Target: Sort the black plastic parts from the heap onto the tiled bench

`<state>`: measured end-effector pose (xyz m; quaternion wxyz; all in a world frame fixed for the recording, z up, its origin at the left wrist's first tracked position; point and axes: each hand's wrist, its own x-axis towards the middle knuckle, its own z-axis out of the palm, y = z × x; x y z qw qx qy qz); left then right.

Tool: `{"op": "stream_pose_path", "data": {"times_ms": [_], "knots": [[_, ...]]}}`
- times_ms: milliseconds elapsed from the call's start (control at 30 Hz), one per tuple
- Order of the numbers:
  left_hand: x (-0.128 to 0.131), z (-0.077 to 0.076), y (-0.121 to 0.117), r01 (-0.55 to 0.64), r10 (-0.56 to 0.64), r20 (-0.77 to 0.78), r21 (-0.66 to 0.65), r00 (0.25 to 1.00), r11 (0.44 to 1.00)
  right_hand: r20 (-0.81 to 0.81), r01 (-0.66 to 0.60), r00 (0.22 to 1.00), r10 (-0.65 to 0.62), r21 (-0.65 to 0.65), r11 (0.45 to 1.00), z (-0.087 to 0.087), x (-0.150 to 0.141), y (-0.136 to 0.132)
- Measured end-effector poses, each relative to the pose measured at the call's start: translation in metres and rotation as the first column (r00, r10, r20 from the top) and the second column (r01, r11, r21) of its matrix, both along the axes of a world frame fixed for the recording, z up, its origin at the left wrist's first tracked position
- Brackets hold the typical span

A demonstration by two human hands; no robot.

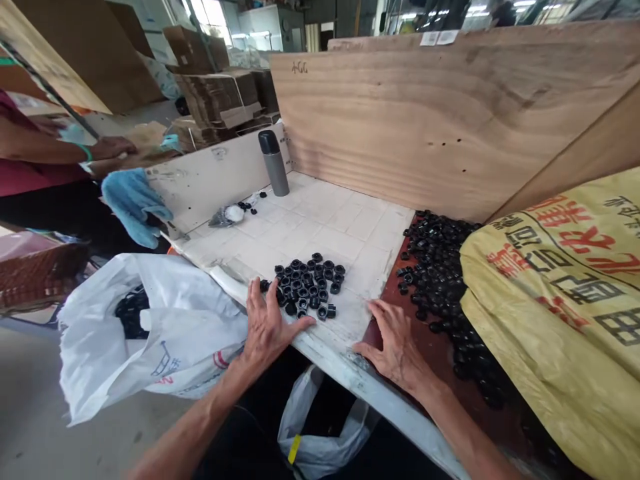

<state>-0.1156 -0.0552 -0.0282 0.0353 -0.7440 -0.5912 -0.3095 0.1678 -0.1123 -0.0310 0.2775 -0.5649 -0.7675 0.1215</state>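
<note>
A cluster of small black plastic fittings [310,283] lies near the front edge of the white tabletop [320,237]. My left hand [265,317] rests at that edge, fingers spread, its fingertips beside the left side of the cluster and its thumb stretched along the front. To the right of the cluster, my right hand [393,340] rests at the table's edge with thumb and fingers apart and nothing visible between them. Close to it on the red-brown surface [400,310] spreads a larger heap of black fittings [440,267].
A yellow sack [560,293] lies at the right. White sacks [165,333] [325,440] stand left and below the edge. A grey bottle [275,167], plastic bag [227,215] and blue cloth [134,203] sit farther back. Wooden boards [400,120] wall the back. A co-worker's arm [55,150] shows left.
</note>
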Motion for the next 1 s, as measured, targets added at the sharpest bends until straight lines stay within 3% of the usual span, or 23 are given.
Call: {"op": "stream_pose_path", "data": {"times_ms": [67,133,267,400,667,767,1000], "knots": [[-0.019,-0.003,0.014,0.049,-0.052,-0.046,-0.077,0.998,0.996,0.070,-0.008,0.998,0.011,-0.037,0.999,-0.002,-0.016,0.004],[-0.022,-0.004,0.025,0.142,-0.150,-0.065,-0.122,0.986,0.982,0.088,-0.033,0.995,0.037,-0.045,0.998,-0.001,-0.035,0.010],[0.001,-0.006,0.036,0.265,-0.273,-0.056,-0.122,0.960,0.957,0.066,-0.072,0.995,0.072,0.003,0.997,-0.001,-0.067,0.030],[0.032,-0.007,0.036,0.320,-0.329,-0.044,-0.144,0.943,0.936,0.014,-0.076,0.997,0.075,0.055,0.996,-0.007,-0.073,0.046],[0.088,0.001,0.032,0.198,-0.182,0.131,-0.126,0.975,0.972,-0.159,0.026,0.987,-0.012,0.090,0.996,-0.007,-0.067,0.062],[0.107,0.004,0.032,0.073,-0.044,0.216,-0.131,0.975,0.989,-0.211,0.092,0.975,-0.072,0.086,0.992,-0.005,-0.065,0.067],[0.120,0.008,0.031,0.010,0.078,0.494,-0.174,0.866,0.985,-0.376,0.057,0.926,-0.028,0.068,0.996,-0.003,-0.059,0.071]]}}
